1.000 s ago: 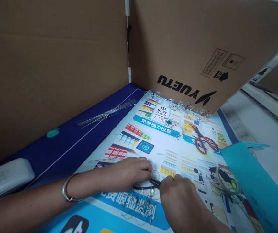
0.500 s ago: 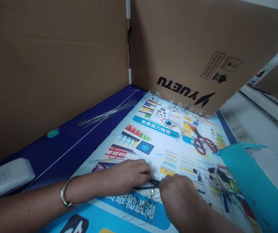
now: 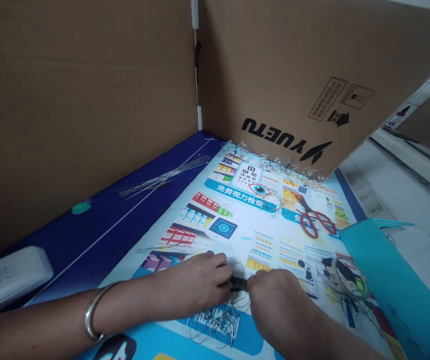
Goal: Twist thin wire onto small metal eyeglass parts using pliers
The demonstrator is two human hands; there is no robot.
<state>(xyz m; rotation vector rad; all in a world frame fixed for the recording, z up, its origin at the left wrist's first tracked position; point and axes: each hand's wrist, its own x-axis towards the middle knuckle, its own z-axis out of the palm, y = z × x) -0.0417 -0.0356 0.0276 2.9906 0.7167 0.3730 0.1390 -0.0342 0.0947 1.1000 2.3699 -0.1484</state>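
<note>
My right hand is closed round a pair of pliers. Only the dark jaws show, pointing left; the handles are hidden in the fist. Against the jaws' tip, my left hand is closed in a pinch. A thin wire curves in a loop beside its fingertips; the part between the fingers is hidden. Just below both hands lies a tangled heap of bent wire pieces on the printed sheet.
Red-handled scissors and a wire coil lie to the right, near a turquoise box. Straight wires lie at the back left. Bent wire pieces line the foot of the cardboard wall. A white case sits left.
My left hand has shifted slightly, its wrist and bracelet lower and further left. The pliers' jaws show more fully and look wider apart. My right hand has barely moved.
</note>
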